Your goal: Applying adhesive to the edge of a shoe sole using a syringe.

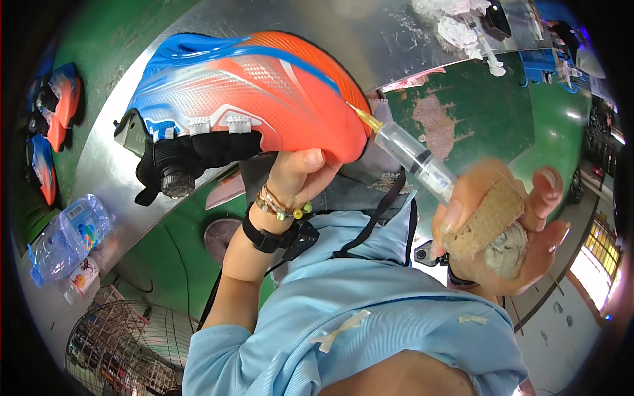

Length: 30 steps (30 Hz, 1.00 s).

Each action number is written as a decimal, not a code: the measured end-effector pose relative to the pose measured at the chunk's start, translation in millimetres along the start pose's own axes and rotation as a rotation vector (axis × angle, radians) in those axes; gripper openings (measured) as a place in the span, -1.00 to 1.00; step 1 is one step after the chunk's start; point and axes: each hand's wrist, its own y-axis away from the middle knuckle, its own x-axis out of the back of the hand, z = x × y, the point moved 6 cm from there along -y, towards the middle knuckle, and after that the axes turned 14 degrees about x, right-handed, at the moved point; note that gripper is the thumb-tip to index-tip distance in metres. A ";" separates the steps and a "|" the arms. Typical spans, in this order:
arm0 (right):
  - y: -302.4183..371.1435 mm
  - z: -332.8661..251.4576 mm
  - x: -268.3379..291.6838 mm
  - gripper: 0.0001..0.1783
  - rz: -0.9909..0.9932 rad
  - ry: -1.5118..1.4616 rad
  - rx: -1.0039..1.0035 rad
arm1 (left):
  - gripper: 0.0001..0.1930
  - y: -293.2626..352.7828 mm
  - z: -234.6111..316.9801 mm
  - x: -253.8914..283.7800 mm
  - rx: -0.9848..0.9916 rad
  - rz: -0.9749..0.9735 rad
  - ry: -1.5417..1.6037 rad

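Note:
An orange, blue and black sports shoe [290,92] is tilted on its side in front of me, its sole edge turned up and to the right. My left hand [300,175] is closed on the toe end from below, thumb against the orange upper. A clear syringe [417,158] with a yellow-based needle points at the seam between sole and upper, its tip at or very near it. My right hand [495,224] grips the syringe, along with a tan block [485,221] and a crumpled whitish wad [507,251]. The syringe's rear end is hidden by the fingers.
The metal table [125,178] carries a clear plastic bottle [72,234] at the left. More orange and blue shoes [59,105] are at the far left. Crumpled white tissue [459,33] and another syringe [485,46] lie at the top right. A wire basket [132,343] stands at lower left.

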 end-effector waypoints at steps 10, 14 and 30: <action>-3.5 -4.6 3.6 -0.55 0.008 -0.093 0.036 | -0.19 -28.2 20.4 -35.5 -0.125 -0.063 -0.010; -5.7 -8.6 -4.3 -0.47 -0.038 -0.003 0.132 | -0.20 -36.8 27.2 -39.1 -0.118 -0.111 -0.024; -16.5 5.8 -23.0 -0.50 -0.115 0.207 0.476 | -0.70 -16.8 53.4 -87.4 -0.097 0.230 0.216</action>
